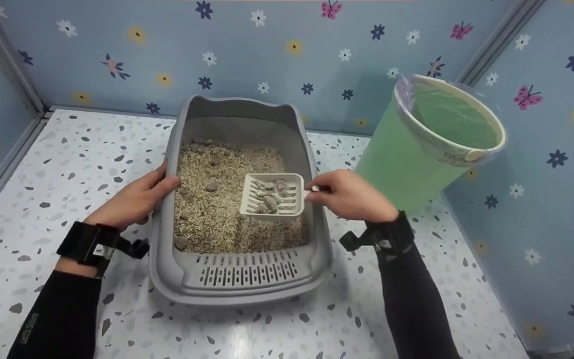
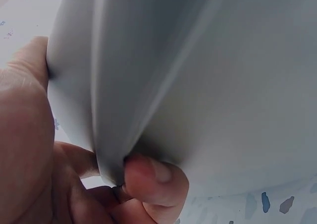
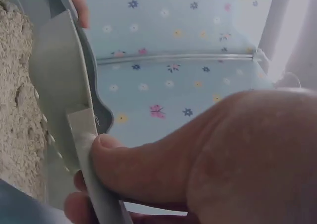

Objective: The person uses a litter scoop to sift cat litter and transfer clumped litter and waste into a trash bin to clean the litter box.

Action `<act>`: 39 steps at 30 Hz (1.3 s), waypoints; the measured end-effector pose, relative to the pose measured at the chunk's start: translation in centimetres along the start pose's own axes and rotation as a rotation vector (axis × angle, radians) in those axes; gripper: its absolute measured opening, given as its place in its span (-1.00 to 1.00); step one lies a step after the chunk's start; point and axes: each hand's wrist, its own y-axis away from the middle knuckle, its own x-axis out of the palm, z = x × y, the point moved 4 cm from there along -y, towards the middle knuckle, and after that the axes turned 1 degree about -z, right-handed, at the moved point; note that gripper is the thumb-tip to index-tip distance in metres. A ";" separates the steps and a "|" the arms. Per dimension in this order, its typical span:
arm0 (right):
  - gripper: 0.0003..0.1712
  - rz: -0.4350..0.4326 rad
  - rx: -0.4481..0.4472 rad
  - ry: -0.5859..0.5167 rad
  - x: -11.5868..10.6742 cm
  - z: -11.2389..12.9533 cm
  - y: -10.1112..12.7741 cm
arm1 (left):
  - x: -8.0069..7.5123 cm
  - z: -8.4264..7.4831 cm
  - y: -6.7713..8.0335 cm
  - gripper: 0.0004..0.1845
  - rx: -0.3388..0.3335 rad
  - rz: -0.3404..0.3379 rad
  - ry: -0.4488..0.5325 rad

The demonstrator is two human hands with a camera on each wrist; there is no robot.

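Observation:
A grey litter box [image 1: 249, 294] holds tan pellet litter [image 1: 212, 214] with several darker clumps. My left hand [image 1: 135, 197] grips the box's left rim, thumb on top; in the left wrist view its fingers [image 2: 156, 182] curl under the rim's edge. Over the litter's right side, my right hand [image 1: 352, 194] pinches the handle of a white slotted litter scoop [image 1: 273, 217]. A few grey clumps [image 1: 270, 204] lie in the scoop. In the right wrist view, thumb and fingers close round the scoop's handle [image 3: 86, 135].
Right of the box stands a green trash bin [image 1: 396, 169], lined with a thin clear bag [image 1: 405, 94] folded over its rim. Flower-print panels [image 1: 237, 50] rise behind and at both sides. The floor [image 1: 58, 149] is white with grey specks.

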 end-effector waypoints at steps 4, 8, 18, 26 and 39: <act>-0.75 0.052 -0.067 -0.023 1.7 1.9 -1.6 | -0.2 0.2 0.2 -0.06 -0.016 -0.008 -0.007; -0.81 0.073 -0.080 -0.012 2.1 1.9 -1.8 | -0.3 0.3 0.2 -0.05 -0.022 -0.007 -0.011; -0.75 0.054 -0.083 -0.009 2.0 -0.1 -1.3 | -0.2 0.0 0.0 -0.06 -0.005 0.002 -0.003; -0.73 0.021 -0.080 -0.021 1.3 -0.1 -0.9 | -0.1 -0.1 0.2 -0.07 -0.007 0.001 -0.020; -0.75 -0.068 -0.033 -0.021 -3.9 -1.6 -0.1 | -0.2 -0.1 0.0 -0.05 -0.007 0.000 -0.025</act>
